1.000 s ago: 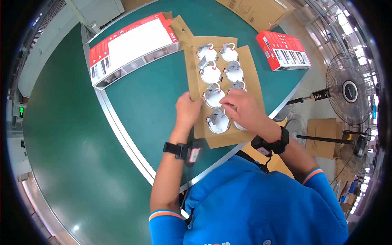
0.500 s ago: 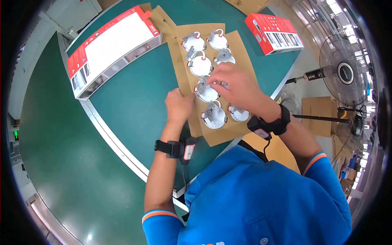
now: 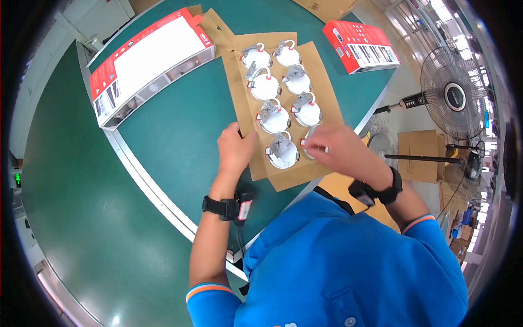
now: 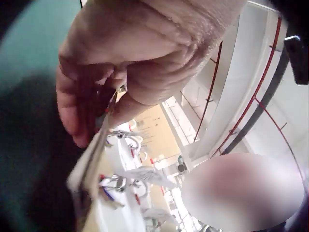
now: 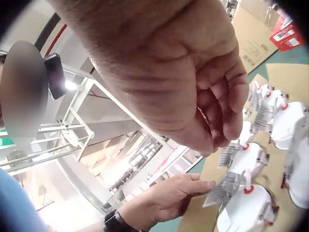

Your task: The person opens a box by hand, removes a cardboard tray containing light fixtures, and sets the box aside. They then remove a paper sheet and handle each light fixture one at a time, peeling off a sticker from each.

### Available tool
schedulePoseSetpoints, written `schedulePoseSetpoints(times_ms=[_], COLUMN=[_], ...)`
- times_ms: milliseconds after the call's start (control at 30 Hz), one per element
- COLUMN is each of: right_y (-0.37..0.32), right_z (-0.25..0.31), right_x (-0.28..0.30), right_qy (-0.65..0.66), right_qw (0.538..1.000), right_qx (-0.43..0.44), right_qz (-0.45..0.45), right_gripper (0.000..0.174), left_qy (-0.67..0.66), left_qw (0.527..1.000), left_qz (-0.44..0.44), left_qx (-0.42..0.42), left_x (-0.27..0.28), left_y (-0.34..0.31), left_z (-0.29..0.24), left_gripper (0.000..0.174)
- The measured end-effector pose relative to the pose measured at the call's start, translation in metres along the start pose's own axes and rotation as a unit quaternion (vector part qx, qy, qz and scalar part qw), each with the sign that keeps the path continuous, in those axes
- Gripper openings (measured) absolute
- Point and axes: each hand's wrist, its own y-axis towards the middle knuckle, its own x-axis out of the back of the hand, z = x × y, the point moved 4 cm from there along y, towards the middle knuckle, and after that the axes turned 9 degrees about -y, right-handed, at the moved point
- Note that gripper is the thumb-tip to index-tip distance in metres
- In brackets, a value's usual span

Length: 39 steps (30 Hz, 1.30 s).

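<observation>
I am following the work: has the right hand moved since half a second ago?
Yes: the right hand has moved along the cardboard tray, toward the blue shirt.

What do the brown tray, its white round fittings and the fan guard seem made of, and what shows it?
Brown tray: probably cardboard, matt; plain tan with folded flaps.
White round fittings: smooth, painted metal or plastic; the even white surface leaves that open.
Fan guard: likely metal wire, finish unclear, judging by its thin, closely set strands.

The left grip pinches; the right grip (blurred, head view) curls its fingers inward.
</observation>
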Motion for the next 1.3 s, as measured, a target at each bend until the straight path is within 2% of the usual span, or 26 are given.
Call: schedulePoseSetpoints(times_ms=[67, 167, 267, 300, 333, 467, 567, 633, 867, 967, 1033, 1067, 1133, 1267, 1300], right_y=[-0.029, -0.052, -0.058, -0.059, -0.057, -0.059, -0.057, -0.057, -0.055, -0.053, -0.056, -0.058, -0.063, -0.052, -0.053], right_z=[-0.01, -0.004, -0.003, -0.003, -0.003, -0.001, -0.006, -0.01, -0.023, -0.022, -0.022, -0.021, -0.015, -0.019, -0.019], right_x=[-0.031, -0.057, -0.071, -0.073, -0.073, -0.075, -0.074, -0.076, -0.079, -0.079, -0.079, -0.079, -0.084, -0.083, -0.083], right_qy=[0.032, -0.053, -0.14, -0.169, -0.153, -0.218, -0.219, -0.23, -0.184, -0.181, -0.176, -0.193, -0.224, -0.177, -0.18], right_qw=[0.999, 0.997, 0.988, 0.983, 0.987, 0.965, 0.961, 0.955, 0.972, 0.976, 0.98, 0.975, 0.962, 0.98, 0.98], right_qx=[0.003, 0.05, 0.045, 0.047, 0.039, 0.069, 0.081, 0.091, 0.083, 0.084, 0.078, 0.081, 0.084, 0.083, 0.084], right_qz=[0.015, -0.039, -0.042, -0.05, -0.035, -0.127, -0.149, -0.161, -0.118, -0.081, -0.041, -0.072, -0.132, -0.035, -0.017], right_gripper=[0.012, 0.024, 0.032, 0.034, 0.034, 0.027, 0.022, 0.022, 0.012, 0.013, 0.017, 0.017, 0.018, 0.023, 0.025], left_qy=[0.011, 0.103, 0.042, 0.066, 0.09, 0.139, 0.101, 0.086, 0.08, 0.203, 0.214, 0.219, 0.209, 0.169, 0.097], left_qw=[1.0, 0.994, 0.999, 0.997, 0.995, 0.989, 0.994, 0.995, 0.995, 0.977, 0.974, 0.972, 0.975, 0.981, 0.992], left_qz=[0.01, -0.033, -0.025, -0.028, -0.033, -0.039, -0.047, -0.047, -0.039, -0.058, -0.064, -0.068, -0.072, -0.084, -0.083], left_qx=[-0.006, -0.029, -0.012, -0.007, -0.002, -0.005, -0.023, -0.028, -0.048, -0.037, -0.043, -0.045, -0.035, -0.05, -0.023], left_x=[-0.003, -0.009, -0.01, -0.011, -0.011, -0.013, -0.016, -0.018, -0.025, -0.029, -0.031, -0.032, -0.031, -0.029, -0.026], left_y=[-0.001, 0.005, 0.006, 0.004, 0.001, -0.006, -0.012, -0.007, -0.007, -0.016, -0.017, -0.018, -0.018, -0.021, -0.019], left_z=[0.009, 0.013, 0.021, 0.017, 0.009, -0.003, -0.012, 0.002, 0.01, -0.011, -0.015, -0.015, -0.013, -0.009, 0.001], left_gripper=[0.03, 0.03, 0.03, 0.029, 0.029, 0.028, 0.027, 0.027, 0.029, 0.031, 0.032, 0.033, 0.032, 0.028, 0.027])
